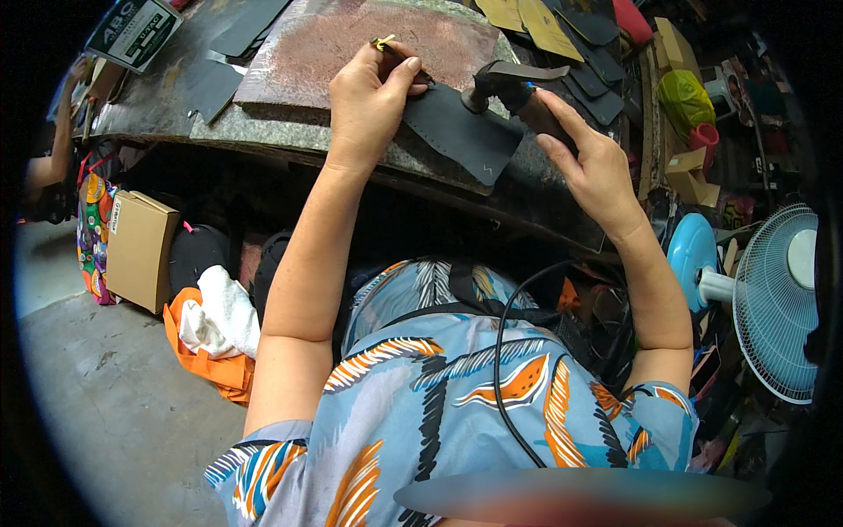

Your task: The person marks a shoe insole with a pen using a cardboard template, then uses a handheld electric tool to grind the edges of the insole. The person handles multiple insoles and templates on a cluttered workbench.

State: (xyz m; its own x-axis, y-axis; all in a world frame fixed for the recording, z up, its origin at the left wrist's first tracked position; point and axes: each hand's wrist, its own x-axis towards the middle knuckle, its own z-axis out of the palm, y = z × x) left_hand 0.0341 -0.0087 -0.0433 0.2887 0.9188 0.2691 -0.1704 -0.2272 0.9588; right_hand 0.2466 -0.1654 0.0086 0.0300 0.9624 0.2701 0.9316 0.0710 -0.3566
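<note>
My right hand [595, 167] grips a hammer by its dark handle [546, 121]; black wrapping covers the joint near its head. The round metal face [475, 99] is over a dark grey sheet piece [465, 136], though whether it touches cannot be told. That flat piece lies at the bench edge, with a row of small marks along one side. My left hand [371, 101] is closed in a pinch beside the sheet's upper left corner. Something dark shows at its fingertips, and a small yellow bit [383, 41] sticks out above; what it holds is mostly hidden.
A worn reddish board [369, 44] lies on the bench. More dark pieces [211, 88] are at left, with yellowish ones [549, 26] at far right. A fan [777, 303] stands at right. Below left are a cardboard box [139, 250] and an orange bag [198, 347]. Another person's arm [60, 140] shows far left.
</note>
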